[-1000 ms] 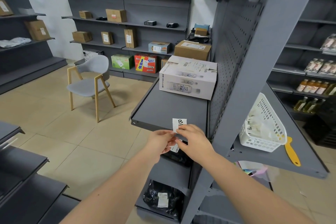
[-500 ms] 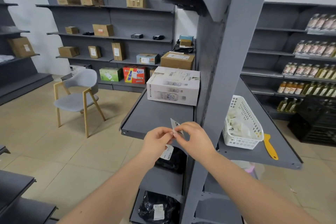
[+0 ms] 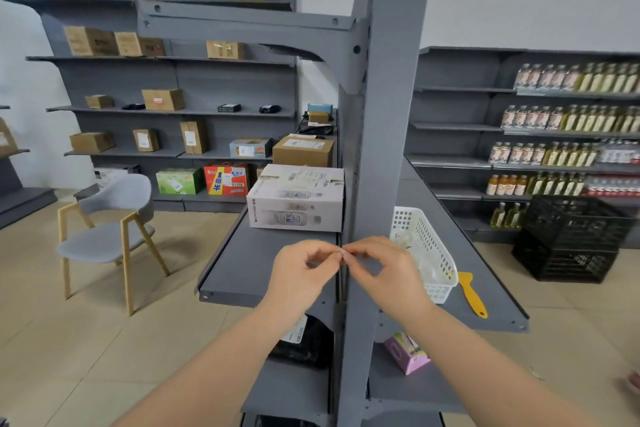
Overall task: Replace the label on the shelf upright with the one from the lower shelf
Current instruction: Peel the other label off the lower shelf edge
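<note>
The grey shelf upright (image 3: pixel 384 149) rises through the middle of the view. In front of it, at mid-shelf height, my left hand (image 3: pixel 304 274) and my right hand (image 3: pixel 388 270) meet with their fingertips pinched together on a small white label (image 3: pixel 343 252). The label is seen edge-on, so only a thin white sliver shows and its letter is hidden. Both hands sit just above the front edge of the grey shelf (image 3: pixel 242 267).
A white carton (image 3: pixel 298 199) lies on the shelf behind my hands. Right of the upright are a white plastic basket (image 3: pixel 429 250) and a yellow scraper (image 3: pixel 471 295). A grey chair (image 3: pixel 107 236) stands at left, black crates (image 3: pixel 571 236) at right.
The view has tilted up and swung right, so the upright now stands centred. The label, whose B face showed earlier, has turned edge-on between my fingertips, and my hands have risen.
</note>
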{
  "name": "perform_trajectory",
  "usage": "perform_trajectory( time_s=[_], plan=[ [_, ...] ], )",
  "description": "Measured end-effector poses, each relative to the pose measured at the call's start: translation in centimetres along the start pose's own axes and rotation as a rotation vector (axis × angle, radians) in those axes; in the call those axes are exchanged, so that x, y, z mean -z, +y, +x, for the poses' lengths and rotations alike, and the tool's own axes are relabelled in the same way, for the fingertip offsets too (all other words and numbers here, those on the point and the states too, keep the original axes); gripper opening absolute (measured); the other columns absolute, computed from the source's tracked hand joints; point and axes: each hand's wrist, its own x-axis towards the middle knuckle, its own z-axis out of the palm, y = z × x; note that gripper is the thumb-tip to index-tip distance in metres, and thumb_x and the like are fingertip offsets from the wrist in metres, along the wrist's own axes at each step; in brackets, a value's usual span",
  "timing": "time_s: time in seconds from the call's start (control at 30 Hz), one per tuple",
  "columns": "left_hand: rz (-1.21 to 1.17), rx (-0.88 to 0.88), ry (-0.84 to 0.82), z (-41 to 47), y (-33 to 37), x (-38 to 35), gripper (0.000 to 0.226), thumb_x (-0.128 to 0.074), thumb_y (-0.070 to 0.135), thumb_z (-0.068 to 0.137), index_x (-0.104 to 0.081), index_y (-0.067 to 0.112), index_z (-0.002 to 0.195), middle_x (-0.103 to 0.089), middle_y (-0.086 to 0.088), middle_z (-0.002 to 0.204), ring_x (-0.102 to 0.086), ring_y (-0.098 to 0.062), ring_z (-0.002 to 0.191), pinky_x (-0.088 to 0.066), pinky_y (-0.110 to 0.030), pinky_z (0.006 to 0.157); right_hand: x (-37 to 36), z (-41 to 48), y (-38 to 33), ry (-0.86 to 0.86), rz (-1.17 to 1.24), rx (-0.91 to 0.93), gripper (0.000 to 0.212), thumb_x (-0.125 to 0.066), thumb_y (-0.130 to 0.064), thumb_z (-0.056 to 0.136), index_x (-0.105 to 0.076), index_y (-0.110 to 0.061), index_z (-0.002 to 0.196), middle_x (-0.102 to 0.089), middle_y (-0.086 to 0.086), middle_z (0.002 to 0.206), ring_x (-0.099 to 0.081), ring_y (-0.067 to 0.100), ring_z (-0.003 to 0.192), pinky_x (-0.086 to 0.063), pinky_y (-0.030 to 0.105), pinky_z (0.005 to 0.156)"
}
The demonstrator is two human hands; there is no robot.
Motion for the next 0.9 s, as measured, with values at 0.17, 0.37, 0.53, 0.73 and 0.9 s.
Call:
perform_trajectory(
  time_s=[0.17,0.37,0.53,0.73,0.9],
  plan=[
    [0.042,-0.164,-0.017,1.6,3.7,-1.2,0.031,-0.068,0.005,0.083,-0.075,0.035,0.078,-0.074,0.02,0.081,-0.067,0.0,0.074,-0.051,-0.013,0.07,4.1,1.4,-1.4,0.097,0.041,-0.004,0.013,-0.072,-0.013,0.08,-0.074,-0.024,0.088,-0.069,-0.016,0.083,-0.062,0.007,0.082,-0.051,0.024,0.076],
    [0.008,-0.235,-0.061,3.0,6.6,-2.9,0.025,-0.068,0.007,0.082,-0.077,0.031,0.08,-0.075,0.014,0.079,-0.066,-0.006,0.071,-0.053,-0.022,0.065,8.1,2.2,-2.2,0.155,0.079,-0.015,0.01,-0.073,-0.015,0.08,-0.075,-0.024,0.081,-0.071,-0.011,0.078,-0.064,0.014,0.081,-0.051,0.025,0.075],
    [-0.129,-0.13,-0.089,3.6,7.1,-4.6,0.014,-0.068,0.005,0.083,-0.078,0.014,0.082,-0.076,0.0,0.078,-0.066,-0.007,0.069,-0.053,-0.02,0.064,11.1,2.6,-1.4,0.228,0.021,-0.064,0.028,-0.073,-0.01,0.079,-0.07,-0.038,0.073,-0.068,-0.018,0.076,-0.062,0.009,0.077,-0.048,0.021,0.073],
    [-0.337,0.144,-0.093,3.6,7.2,-6.3,0.013,-0.06,-0.002,0.087,-0.073,-0.002,0.084,-0.076,-0.015,0.083,-0.071,-0.007,0.068,-0.054,-0.022,0.054,14.4,2.8,0.3,0.299,-0.045,-0.153,0.013,-0.07,-0.009,0.081,-0.072,-0.019,0.074,-0.067,-0.009,0.072,-0.059,0.012,0.07,-0.051,0.03,0.07],
    [-0.421,0.292,-0.075,3.7,6.6,-6.7,0.013,-0.061,0.002,0.089,-0.072,0.001,0.083,-0.078,-0.011,0.083,-0.074,-0.013,0.07,-0.057,-0.024,0.054,16.0,2.4,1.5,0.325,-0.049,-0.283,0.01,-0.068,-0.014,0.084,-0.073,-0.021,0.078,-0.071,-0.006,0.078,-0.058,0.003,0.067,-0.047,0.014,0.063]
  ],
)
